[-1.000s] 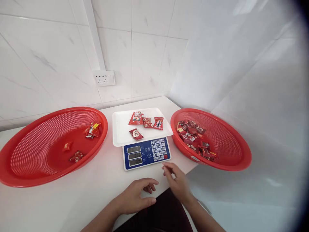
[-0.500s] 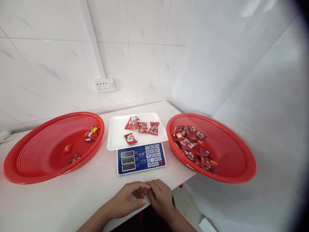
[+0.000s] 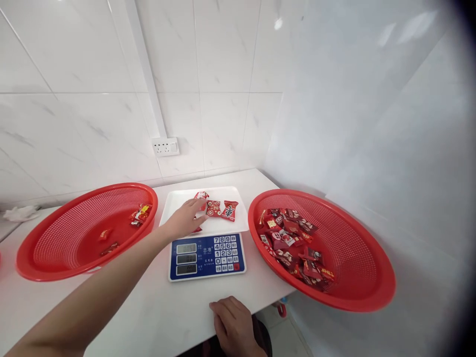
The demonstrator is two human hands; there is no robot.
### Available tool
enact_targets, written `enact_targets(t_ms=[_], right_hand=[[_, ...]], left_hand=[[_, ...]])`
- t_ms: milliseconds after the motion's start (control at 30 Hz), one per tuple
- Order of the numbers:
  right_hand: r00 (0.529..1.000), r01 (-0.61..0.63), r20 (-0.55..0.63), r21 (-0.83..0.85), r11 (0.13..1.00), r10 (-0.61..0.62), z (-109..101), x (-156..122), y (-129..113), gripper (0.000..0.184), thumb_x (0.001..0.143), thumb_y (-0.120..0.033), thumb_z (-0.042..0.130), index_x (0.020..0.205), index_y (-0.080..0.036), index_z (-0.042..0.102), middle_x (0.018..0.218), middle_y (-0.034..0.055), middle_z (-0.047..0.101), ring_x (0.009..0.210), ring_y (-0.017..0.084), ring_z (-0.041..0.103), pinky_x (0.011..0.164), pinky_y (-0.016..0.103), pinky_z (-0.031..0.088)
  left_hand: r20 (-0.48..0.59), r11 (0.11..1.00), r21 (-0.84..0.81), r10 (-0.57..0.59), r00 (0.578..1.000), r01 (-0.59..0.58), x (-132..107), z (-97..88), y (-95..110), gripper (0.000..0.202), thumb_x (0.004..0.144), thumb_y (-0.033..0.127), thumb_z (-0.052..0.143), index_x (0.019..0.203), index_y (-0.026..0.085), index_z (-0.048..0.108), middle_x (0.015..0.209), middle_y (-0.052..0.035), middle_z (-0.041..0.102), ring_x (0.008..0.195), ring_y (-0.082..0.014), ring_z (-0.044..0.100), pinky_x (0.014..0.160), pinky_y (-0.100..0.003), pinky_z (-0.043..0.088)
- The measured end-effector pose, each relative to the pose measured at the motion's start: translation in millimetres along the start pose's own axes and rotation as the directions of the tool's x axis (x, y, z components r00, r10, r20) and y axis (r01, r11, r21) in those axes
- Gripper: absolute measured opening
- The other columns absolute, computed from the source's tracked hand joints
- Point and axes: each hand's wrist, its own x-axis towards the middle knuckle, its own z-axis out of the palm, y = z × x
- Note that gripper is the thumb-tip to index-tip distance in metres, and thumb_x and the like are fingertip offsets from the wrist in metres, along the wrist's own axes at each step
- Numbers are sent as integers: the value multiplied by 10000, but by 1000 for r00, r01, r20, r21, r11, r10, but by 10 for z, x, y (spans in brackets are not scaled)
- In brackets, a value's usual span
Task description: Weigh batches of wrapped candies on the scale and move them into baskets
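Note:
My left hand [image 3: 187, 218] reaches over the white tray [image 3: 240, 225] of the scale, thumb and fingers apart, above the left-hand packets. Beyond its fingertips lies a red snack packet [image 3: 202, 195], partly covered. A patterned packet [image 3: 213, 208] sits just right of my fingers, and a red packet with black lettering [image 3: 229, 210] lies farther right. Another dark red packet [image 3: 198, 229] is mostly hidden under my hand. My right hand [image 3: 235, 322] rests at the table's front edge, fingers curled together, with nothing seen in it.
The blue scale panel [image 3: 208, 272] has a keypad and displays. To its left stands a red basket [image 3: 33, 258] with a few packets; to its right, a red basket [image 3: 372, 297] holds several more and overhangs the table edge. A wall socket [image 3: 165, 147] is behind.
My left hand has left my right hand and moved forward over the packets on the tray. My right hand stays near the table edge. The view has tilted up slightly.

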Motion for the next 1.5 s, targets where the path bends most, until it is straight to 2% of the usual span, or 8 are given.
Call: enact_targets(t_ms=[100, 267, 600, 767, 900, 1033, 1200, 1500], right_hand=[[999, 37, -7, 1, 999, -37, -11, -25, 35, 245, 770, -51, 426, 900, -203, 567, 657, 12, 634, 550, 151, 541, 495, 265, 396], [998, 62, 12, 51, 997, -63, -8, -88, 106, 240, 778, -51, 424, 920, -185, 564, 677, 18, 632, 575, 145, 535, 519, 255, 387], [997, 72, 17, 65, 995, -73, 25, -129, 134, 247, 764, -38, 437, 913, -184, 568, 681, 18, 628, 574, 144, 517, 517, 256, 382], [997, 72, 19, 69, 995, -74, 18, -128, 140, 253, 768, -41, 429, 922, -185, 568, 694, 24, 634, 584, 149, 524, 520, 257, 387], [997, 77, 9, 69, 995, -78, 2, -109, 113, 257, 766, -40, 425, 920, -188, 567, 685, 23, 634, 577, 150, 528, 518, 256, 391], [998, 69, -4, 56, 996, -68, -17, -98, 79, 259, 764, -34, 423, 915, -191, 563, 682, 22, 636, 572, 150, 530, 515, 254, 394], [998, 67, 19, 40, 997, -68, -34, -89, 60, 249, 770, -36, 429, 918, -187, 561, 684, 24, 635, 577, 150, 532, 521, 256, 401], [999, 38, 29, 14, 999, -38, -41, -70, 33, 229, 791, -39, 437, 912, -184, 567, 685, 21, 630, 589, 145, 542, 529, 255, 411]], left_hand=[[23, 997, 46, -60, 998, 59, 354, 68, -154, 484, 827, 314, 519, 1287, 193, 433, 1354, -114, 450, 1313, -291, 302, 1058, -468, 272], [56, 988, 112, -112, 992, 106, 609, 134, -235, 393, 873, 372, 482, 1211, 173, 483, 1244, -104, 517, 1104, -229, 518, 944, -478, 408], [-25, 968, 159, -195, 981, 196, 495, 52, -245, 375, 856, 340, 523, 1188, 168, 491, 1157, -89, 550, 1011, -212, 557, 870, -446, 463], [-152, 970, 37, -233, 961, 241, 435, -38, -297, 396, 885, 263, 463, 1271, 192, 411, 1171, -92, 543, 993, -211, 560, 878, -445, 443], [-235, 950, -138, -307, 922, 281, 398, -137, -312, 300, 901, 228, 409, 1192, 206, 478, 1138, -77, 560, 958, -192, 562, 861, -401, 441], [-193, 860, -379, -435, 880, 342, 404, -144, -338, 282, 877, 358, 480, 1043, 144, 556, 956, -51, 603, 808, -150, 587, 728, -346, 500], [-67, 696, -641, -472, 879, 325, 407, -68, -282, 283, 866, 346, 510, 1047, 133, 554, 960, -51, 607, 794, -140, 597, 697, -326, 517], [61, 472, -823, -479, 876, 316, 389, -64, -282, 272, 855, 301, 536, 1070, 134, 548, 1002, -58, 603, 826, -147, 602, 707, -329, 526]])
